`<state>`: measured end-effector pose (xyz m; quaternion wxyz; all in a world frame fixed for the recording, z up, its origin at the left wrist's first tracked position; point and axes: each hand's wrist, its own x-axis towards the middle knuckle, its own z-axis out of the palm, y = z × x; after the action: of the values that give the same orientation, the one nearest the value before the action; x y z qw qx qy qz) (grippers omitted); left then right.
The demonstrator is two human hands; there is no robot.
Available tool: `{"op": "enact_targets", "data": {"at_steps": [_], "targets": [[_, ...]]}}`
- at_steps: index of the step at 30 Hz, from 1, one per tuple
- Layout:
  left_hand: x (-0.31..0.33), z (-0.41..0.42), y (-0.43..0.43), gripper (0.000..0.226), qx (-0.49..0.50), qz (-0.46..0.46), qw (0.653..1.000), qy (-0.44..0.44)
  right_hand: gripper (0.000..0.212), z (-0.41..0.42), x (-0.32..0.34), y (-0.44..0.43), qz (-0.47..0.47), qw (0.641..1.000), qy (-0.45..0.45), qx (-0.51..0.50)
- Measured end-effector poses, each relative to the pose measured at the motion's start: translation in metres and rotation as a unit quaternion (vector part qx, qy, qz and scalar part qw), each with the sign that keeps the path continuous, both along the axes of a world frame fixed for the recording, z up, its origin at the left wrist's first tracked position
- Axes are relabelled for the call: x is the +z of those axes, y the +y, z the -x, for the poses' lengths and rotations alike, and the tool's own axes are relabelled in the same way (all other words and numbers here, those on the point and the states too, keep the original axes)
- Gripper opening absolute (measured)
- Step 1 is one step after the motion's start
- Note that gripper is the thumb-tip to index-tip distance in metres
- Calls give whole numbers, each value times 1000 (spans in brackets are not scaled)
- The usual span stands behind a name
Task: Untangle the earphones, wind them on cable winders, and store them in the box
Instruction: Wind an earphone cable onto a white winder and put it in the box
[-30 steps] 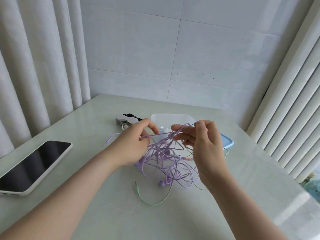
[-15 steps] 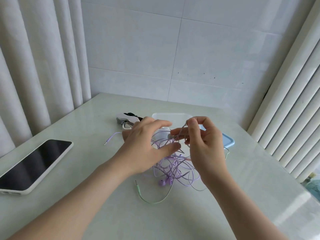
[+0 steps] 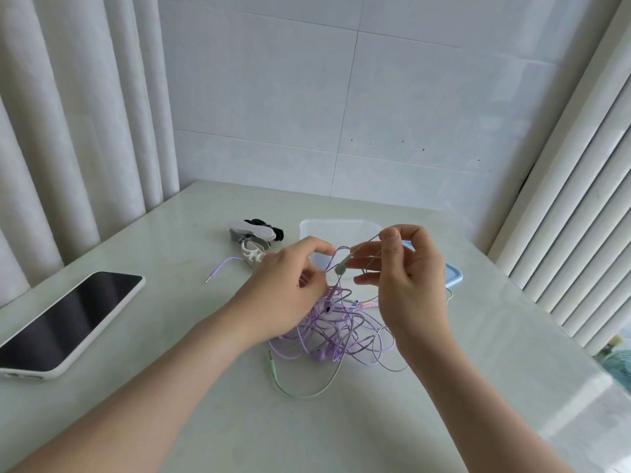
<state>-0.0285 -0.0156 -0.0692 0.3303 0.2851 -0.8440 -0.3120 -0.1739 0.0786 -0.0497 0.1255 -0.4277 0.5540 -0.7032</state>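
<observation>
winders (image 3: 254,235) unused at left. left hand (image 3: 286,291) grips purple loops of the earphones (image 3: 338,326), tangled on the desk (image 3: 205,421) before the box (image 3: 341,227). right hand (image 3: 409,278) pinches the green cord (image 3: 363,246), bud (image 3: 340,269) dangling. risk: pulling hands apart cinches the knot tight; a hard yank could strain the thin cord.
</observation>
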Motion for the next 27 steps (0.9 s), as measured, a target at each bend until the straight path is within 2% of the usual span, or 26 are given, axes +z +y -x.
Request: {"op": "enact_targets", "data": {"at_steps": [3, 7, 9, 12, 15, 18, 21, 24, 27], "targets": [[3, -2, 0, 32, -2, 20, 1000, 6, 17, -2, 1, 1, 8, 999, -34, 4], [5, -2, 0, 16, -7, 18, 999, 27, 15, 2, 4, 2, -9, 995, -94, 28], [5, -3, 0, 21, -27, 30, 999, 21, 15, 5, 4, 2, -43, 987, -145, 59], [3, -3, 0, 27, -27, 49, 998, -4, 16, 7, 2, 1, -113, 975, -164, 96], [4, -2, -2, 19, 6, 46, 999, -6, 17, 8, 4, 1, -100, 964, -214, 119], [7, -5, -8, 20, 55, -28, 998, 9, 17, 10, 11, 4, -47, 983, -167, 67], [10, -11, -14, 37, 97, -83, 989, 71, 22, 12, 16, 8, 4, 994, -109, 25], [12, -18, -18, 48, 188, -6, 980, 59, 22, 13, 19, 12, 26, 996, -83, 21], [15, -21, -18, 58, 250, 68, 966, 0, 22, 13, 20, 13, 14, 996, -31, 87]]}}
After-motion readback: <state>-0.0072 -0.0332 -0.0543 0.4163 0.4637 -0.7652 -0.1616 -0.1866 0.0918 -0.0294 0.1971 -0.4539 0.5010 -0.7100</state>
